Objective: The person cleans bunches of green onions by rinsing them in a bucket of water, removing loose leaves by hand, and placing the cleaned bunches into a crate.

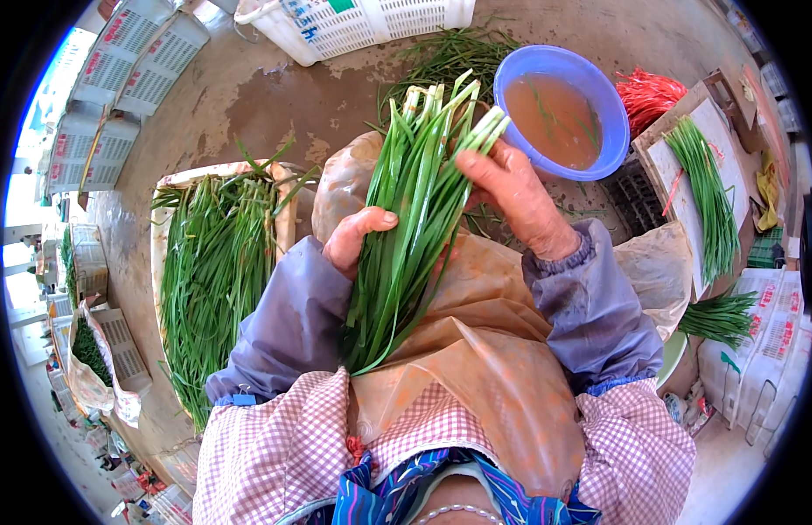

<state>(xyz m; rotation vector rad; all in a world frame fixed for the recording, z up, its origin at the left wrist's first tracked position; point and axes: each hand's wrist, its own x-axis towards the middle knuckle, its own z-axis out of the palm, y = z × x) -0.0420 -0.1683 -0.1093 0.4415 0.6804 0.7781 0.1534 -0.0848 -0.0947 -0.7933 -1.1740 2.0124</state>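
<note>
A thick bunch of green Chinese chives (406,230) lies slantwise above the lap, pale stem ends pointing away. My left hand (360,239) holds it from the left, the thumb on top and the fingers hidden beneath. At the upper right of the bunch, my right hand (517,190) grips several pale stems between thumb and fingers; some of its fingers are hidden behind the leaves. More chives (215,282) fill a long, light-coloured container (158,243) to the left. A tied bundle of chives (707,197) rests on a white board (665,164) at the right.
A blue-purple basin (612,111) of brownish water stands beyond my right hand. Loose leaves (458,56) lie on the floor beside it, near a white plastic crate (353,29). Red plastic strips (648,98) and a black crate (632,193) are on the right.
</note>
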